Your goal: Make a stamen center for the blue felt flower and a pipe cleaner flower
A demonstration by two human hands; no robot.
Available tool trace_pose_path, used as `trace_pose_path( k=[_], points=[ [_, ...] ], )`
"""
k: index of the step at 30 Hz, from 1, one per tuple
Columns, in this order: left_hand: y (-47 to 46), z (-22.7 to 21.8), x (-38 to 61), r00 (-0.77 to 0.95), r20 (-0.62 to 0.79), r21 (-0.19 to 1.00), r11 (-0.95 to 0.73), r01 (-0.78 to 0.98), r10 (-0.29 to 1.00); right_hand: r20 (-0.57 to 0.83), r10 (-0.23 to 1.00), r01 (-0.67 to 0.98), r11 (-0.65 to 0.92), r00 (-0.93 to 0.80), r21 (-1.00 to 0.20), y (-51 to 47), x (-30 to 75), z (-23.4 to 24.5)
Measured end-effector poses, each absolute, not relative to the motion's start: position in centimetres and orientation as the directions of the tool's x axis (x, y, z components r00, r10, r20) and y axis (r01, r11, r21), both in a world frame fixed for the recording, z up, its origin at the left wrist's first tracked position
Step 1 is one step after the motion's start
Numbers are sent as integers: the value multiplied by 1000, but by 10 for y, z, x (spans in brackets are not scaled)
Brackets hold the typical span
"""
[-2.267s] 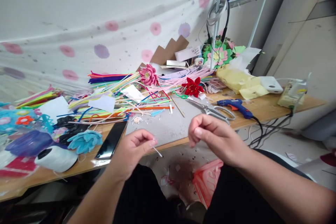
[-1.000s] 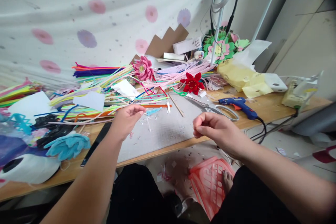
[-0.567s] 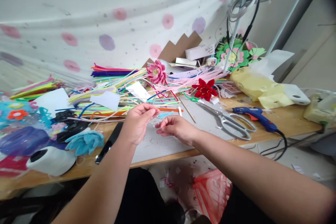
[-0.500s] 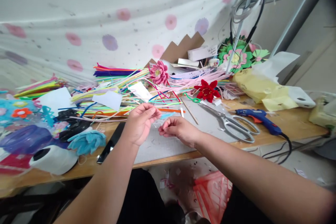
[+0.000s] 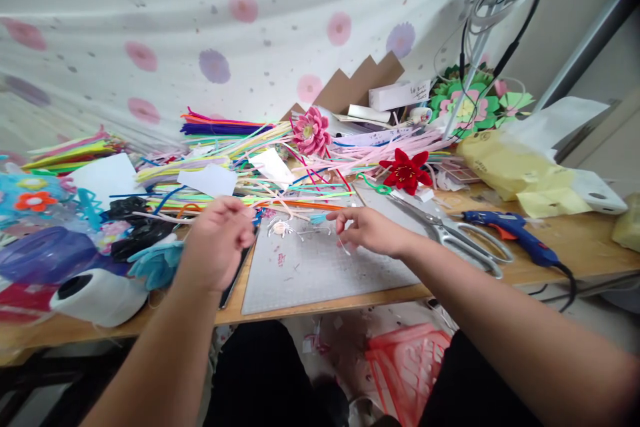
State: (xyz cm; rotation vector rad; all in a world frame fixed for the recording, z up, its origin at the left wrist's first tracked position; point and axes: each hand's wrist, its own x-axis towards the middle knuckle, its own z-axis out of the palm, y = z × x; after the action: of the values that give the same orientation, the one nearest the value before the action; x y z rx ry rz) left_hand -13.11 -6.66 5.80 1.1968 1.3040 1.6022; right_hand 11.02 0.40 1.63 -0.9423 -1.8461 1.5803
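My left hand [image 5: 219,240] is raised over the left edge of the grey cutting mat [image 5: 320,280], fingers curled together; what they hold, if anything, cannot be made out. Above the mat's right half, my right hand [image 5: 373,232] has loosely bent fingers, with a thin white strand [image 5: 345,248] hanging at them. Between the hands, a small tangle of white thread [image 5: 283,227] lies on the mat, near a light-blue tuft [image 5: 319,219]. Silver scissors [image 5: 463,240] lie to the right of my right hand.
Bundles of coloured pipe cleaners [image 5: 225,127] line the back. A red flower [image 5: 406,171], a pink flower [image 5: 311,132] and a blue glue gun [image 5: 520,232] lie around. At left are a white thread spool [image 5: 107,297] and a blue felt flower [image 5: 156,263]. A red basket [image 5: 407,367] stands below.
My hands have moved apart from close together: the left went left, the right went right. The mat and thread tangle between them now show. The view has shifted slightly.
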Motion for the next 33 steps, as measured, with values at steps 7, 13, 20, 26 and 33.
trace_pose_path(
  k=[7, 13, 20, 26, 33],
  points=[
    [-60, -7, -64, 9, 16, 960, -18, 279, 1000, 5, 733, 28, 32, -681, -999, -6, 107, 33],
    [-41, -20, -70, -92, 95, 901, -47, 430, 991, 95, 766, 54, 167, -635, -984, 2, 110, 26],
    [-33, -3, -131, -46, 197, 649, -96, 755, 979, 46, 891, 286, 194, -452, -939, 29, 140, 9],
    [-39, 12, -134, -96, 357, 557, -129, 820, 929, 112, 913, 152, 184, -392, -971, 24, 148, 13],
    [-62, 0, -70, 55, 412, 600, -317, 734, 909, 144, 853, -22, 153, -502, -988, -1, 156, 15]
  ],
)
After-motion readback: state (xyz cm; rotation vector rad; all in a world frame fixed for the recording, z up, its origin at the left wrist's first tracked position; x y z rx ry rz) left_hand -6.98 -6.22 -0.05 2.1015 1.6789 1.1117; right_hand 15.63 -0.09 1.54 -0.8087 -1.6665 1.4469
